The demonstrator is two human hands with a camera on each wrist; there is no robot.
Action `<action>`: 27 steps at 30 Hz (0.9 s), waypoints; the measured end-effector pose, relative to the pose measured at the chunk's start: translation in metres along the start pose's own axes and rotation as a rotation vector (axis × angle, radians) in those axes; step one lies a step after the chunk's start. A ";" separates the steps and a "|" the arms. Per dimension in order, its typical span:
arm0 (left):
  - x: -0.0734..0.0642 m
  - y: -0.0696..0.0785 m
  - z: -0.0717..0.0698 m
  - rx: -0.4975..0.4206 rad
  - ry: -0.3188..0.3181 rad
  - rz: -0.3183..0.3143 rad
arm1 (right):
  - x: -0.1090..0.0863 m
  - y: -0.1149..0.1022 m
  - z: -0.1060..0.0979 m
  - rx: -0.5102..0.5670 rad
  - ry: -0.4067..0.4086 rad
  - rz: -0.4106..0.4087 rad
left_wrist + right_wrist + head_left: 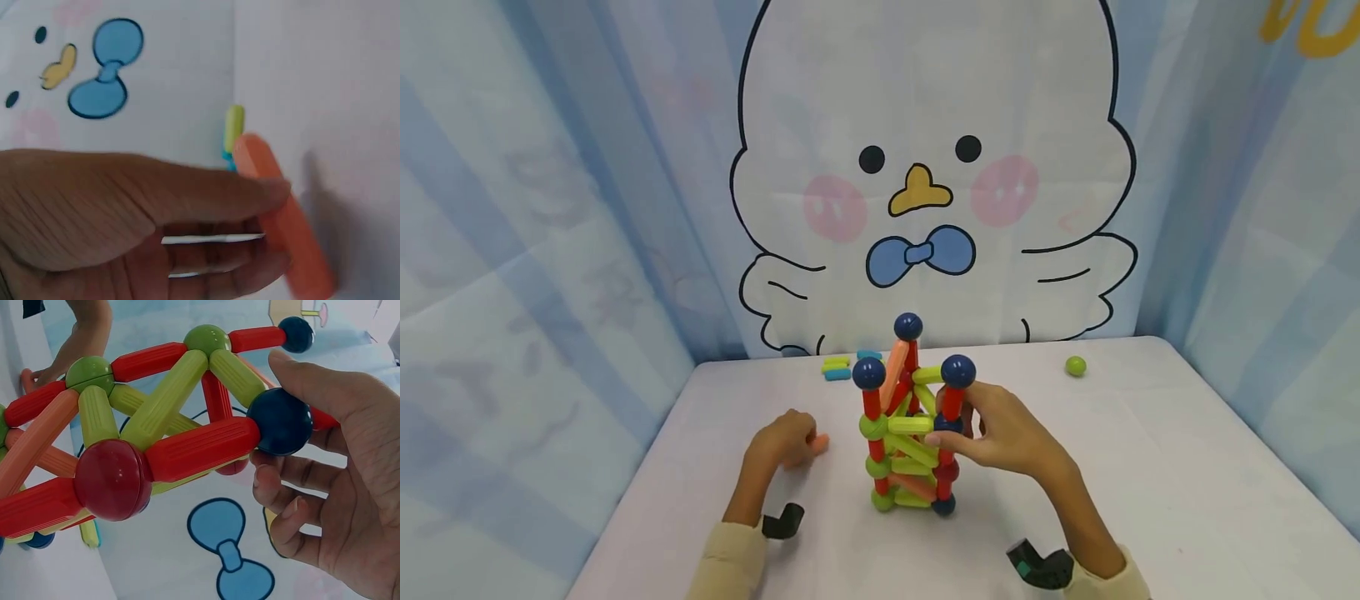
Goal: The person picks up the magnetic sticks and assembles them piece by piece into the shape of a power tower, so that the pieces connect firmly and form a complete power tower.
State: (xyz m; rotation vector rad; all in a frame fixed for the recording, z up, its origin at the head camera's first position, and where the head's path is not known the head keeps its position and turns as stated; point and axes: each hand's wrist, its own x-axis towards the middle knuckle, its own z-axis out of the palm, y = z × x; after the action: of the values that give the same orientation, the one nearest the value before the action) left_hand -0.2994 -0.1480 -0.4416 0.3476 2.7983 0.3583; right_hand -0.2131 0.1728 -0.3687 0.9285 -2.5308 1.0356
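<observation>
A tower of magnetic rods and balls (912, 425) stands upright on the table, with red uprights and yellow-green and orange cross rods. Dark blue balls (958, 372) cap its three tops. My right hand (1011, 429) steadies its right side, thumb and fingers around a blue ball (284, 422) partway up, as the right wrist view shows. Left of the tower, my left hand (781, 442) pinches an orange magnetic rod (290, 234) between thumb and fingers, low over the tabletop. The other side of the tower is partly hidden by its front rods.
Behind the tower to the left lie several loose yellow-green and blue rods (837, 375). One green ball (1076, 366) sits at the back right of the white table (1150, 467). A curtain (925, 100) with a cartoon bird hangs close behind the table's back edge.
</observation>
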 end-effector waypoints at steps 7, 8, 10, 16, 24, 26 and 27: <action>-0.047 0.045 -0.016 -0.191 -0.246 0.446 | -0.002 0.002 -0.002 -0.017 -0.011 0.016; -0.053 0.048 -0.020 -0.212 -0.269 0.489 | -0.002 0.002 -0.002 -0.019 -0.011 0.017; -0.064 0.054 -0.026 -0.238 -0.292 0.568 | -0.002 0.002 -0.003 -0.023 -0.017 0.016; -0.091 0.062 -0.038 -0.441 -0.238 0.814 | -0.004 0.003 -0.001 -0.015 -0.026 0.008; -0.112 0.100 -0.033 -0.877 0.402 0.794 | -0.003 0.004 -0.003 0.011 -0.046 0.019; -0.115 0.113 -0.027 -0.923 0.567 0.714 | -0.003 0.004 -0.004 0.020 -0.063 0.029; -0.115 0.119 -0.024 -0.926 0.641 0.682 | -0.003 0.004 -0.004 0.026 -0.074 0.034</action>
State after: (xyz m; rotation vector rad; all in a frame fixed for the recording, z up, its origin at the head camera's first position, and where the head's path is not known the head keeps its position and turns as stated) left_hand -0.1768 -0.0724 -0.3562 1.0622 2.5334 2.1070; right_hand -0.2136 0.1791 -0.3689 0.9504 -2.6077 1.0656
